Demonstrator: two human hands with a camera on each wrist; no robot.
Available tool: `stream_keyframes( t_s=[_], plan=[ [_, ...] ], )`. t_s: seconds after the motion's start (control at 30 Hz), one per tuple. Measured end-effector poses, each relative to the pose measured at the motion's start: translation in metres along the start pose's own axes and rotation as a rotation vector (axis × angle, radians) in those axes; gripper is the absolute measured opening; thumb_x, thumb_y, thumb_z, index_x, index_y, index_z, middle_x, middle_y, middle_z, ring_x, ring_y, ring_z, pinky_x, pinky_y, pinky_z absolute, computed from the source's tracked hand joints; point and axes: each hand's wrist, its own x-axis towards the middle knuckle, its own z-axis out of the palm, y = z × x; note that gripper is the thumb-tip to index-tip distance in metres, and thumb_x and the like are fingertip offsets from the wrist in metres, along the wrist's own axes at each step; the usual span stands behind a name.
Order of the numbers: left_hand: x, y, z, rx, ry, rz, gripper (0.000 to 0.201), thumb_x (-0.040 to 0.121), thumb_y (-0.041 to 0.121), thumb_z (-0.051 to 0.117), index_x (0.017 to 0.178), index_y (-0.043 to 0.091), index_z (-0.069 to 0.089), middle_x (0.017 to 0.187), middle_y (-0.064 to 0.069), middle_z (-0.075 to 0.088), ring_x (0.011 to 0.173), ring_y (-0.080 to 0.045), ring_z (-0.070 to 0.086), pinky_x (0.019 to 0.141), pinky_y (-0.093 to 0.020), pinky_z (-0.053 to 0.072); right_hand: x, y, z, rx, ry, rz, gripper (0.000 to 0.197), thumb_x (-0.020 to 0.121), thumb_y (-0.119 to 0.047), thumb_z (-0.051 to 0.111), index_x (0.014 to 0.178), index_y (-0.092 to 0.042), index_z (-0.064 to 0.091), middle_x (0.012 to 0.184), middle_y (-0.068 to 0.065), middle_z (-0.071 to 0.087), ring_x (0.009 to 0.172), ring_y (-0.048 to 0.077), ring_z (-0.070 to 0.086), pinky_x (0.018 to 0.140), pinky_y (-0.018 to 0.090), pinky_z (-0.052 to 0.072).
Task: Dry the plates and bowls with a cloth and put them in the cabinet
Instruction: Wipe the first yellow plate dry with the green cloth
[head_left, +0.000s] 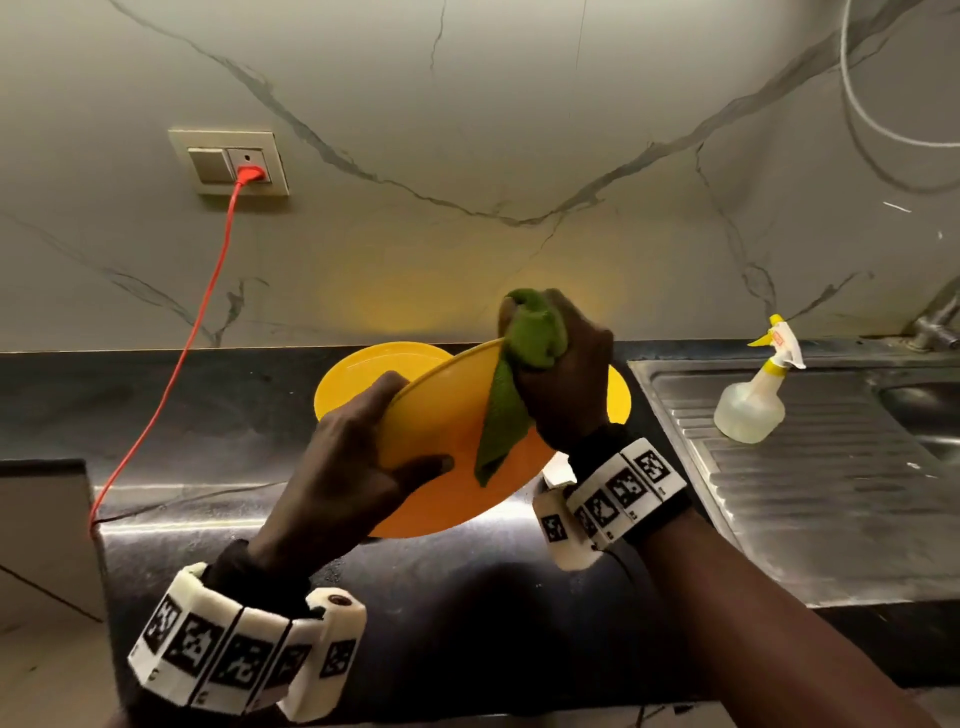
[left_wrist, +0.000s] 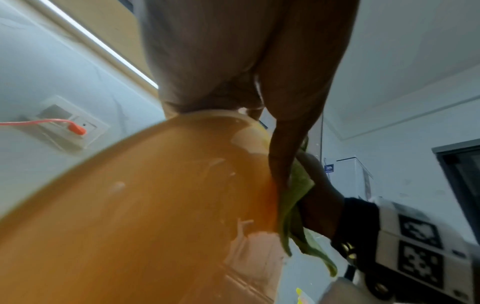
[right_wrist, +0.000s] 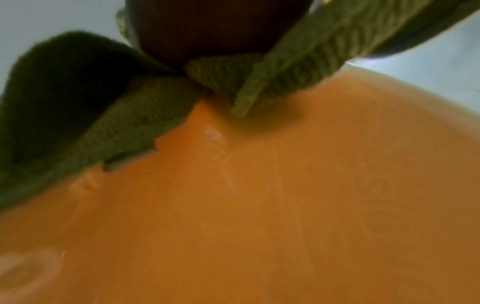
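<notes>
Left hand (head_left: 337, 467) gripping plate (head_left: 447, 415), right hand (head_left: 561, 374) pressing cloth (head_left: 524, 364)

No legible text, brand name or number appears in any view. The spray bottle (head_left: 749, 400), standing on the sink drainboard (head_left: 831, 499) at the right, carries a small red label near its trigger; its lettering is too small to read. The bands on both wrists bear black-and-white square coded markers, not letters. A blue sign on a far white appliance (left_wrist: 349, 172) is blurred.
</notes>
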Motion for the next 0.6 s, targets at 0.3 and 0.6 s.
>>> stream_keyframes(
  t_s=[0.3, 0.6],
  plan=[
    [0.007, 0.008, 0.004, -0.005, 0.042, 0.092, 0.031, 0.072, 0.046, 0.069, 0.088, 0.022, 0.058, 0.06, 0.001, 0.057, 0.062, -0.02, 0.051, 0.051, -0.021, 0.036, -0.008, -0.026, 0.009, -0.155, -0.103, -0.204, 0.026, 0.076, -0.037, 0.064, 0.081, -0.011, 0.069, 0.063, 0.0, 0.062, 0.055, 0.02, 0.056, 0.052, 0.033, 0.043],
    [-0.009, -0.007, -0.003, -0.222, 0.096, -0.108, 0.04, 0.063, 0.059, 0.074, 0.086, 0.031, 0.058, 0.077, 0.0, 0.055, 0.065, -0.023, 0.052, 0.055, -0.048, 0.048, -0.003, 0.017, -0.001, 0.099, 0.142, 0.312, 0.028, 0.087, -0.051, 0.056, 0.072, -0.028, 0.06, 0.067, 0.001, 0.066, 0.063, 0.027, 0.063, 0.063, 0.05, 0.053]
  ],
)
